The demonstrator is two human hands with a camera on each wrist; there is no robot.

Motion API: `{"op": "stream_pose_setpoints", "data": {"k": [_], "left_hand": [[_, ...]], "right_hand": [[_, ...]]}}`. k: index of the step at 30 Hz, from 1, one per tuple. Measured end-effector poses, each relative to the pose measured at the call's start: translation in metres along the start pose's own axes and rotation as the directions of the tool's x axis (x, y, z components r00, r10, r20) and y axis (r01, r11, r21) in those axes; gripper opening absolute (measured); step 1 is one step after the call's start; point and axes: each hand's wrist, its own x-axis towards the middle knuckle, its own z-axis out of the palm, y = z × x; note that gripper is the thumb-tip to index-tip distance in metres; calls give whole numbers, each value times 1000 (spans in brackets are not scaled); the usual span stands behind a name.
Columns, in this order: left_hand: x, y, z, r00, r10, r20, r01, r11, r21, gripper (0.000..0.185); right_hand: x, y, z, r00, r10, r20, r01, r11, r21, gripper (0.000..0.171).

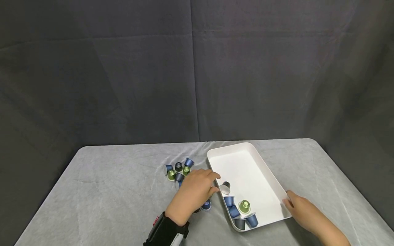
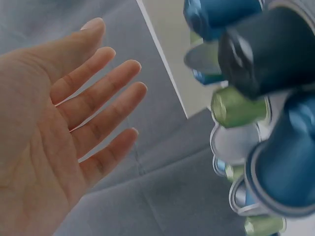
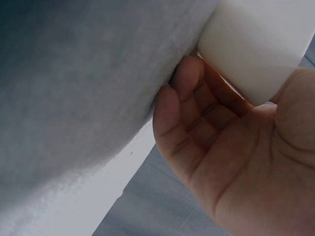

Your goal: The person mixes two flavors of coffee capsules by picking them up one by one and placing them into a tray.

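My left hand (image 1: 197, 187) hovers at the left rim of a white tray (image 1: 246, 160), its fingers spread and holding nothing in the left wrist view. My right hand (image 1: 304, 212) grips the tray's near right corner. From the right wrist view, its fingers (image 3: 170, 113) curl under the tray wall (image 3: 246, 54). Inside the tray, along the left and near sides, lie several coffee capsules: a green one (image 1: 244, 206), blue ones (image 1: 252, 220) and dark ones (image 1: 239, 223). Nearest the left fingertips is a dark capsule with a pale lid (image 1: 225, 189).
Left of the tray is a loose cluster of blue, dark and green capsules (image 1: 171, 175), partly hidden behind the left hand. Beside the left wrist, a blue capsule (image 1: 206, 205) lies on the grey cloth-covered table (image 1: 107, 191). A dark curtain (image 1: 138, 85) hangs behind.
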Motion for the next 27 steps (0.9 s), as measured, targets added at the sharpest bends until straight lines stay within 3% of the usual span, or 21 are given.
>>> {"op": "stream_pose_setpoints", "data": {"k": [11, 18, 22, 27], "left_hand": [[-5, -23, -6, 994, -105, -10, 103, 991, -87, 35], [-10, -36, -11, 982, -191, 8, 190, 973, -131, 33], [-12, -43, -12, 978, -210, -9, 207, 967, -148, 31], [-15, -48, -14, 960, -279, 14, 278, 949, -150, 29]], "right_hand": [[0, -1, 0, 1000, 0, 8, 0, 1000, -2, 9], [1, -1, -1, 1000, 12, 17, -12, 1000, 1, 8], [1, 0, -1, 999, 15, 29, -16, 1000, 8, 9], [0, 0, -1, 999, 14, 35, -14, 1000, 15, 8]]}}
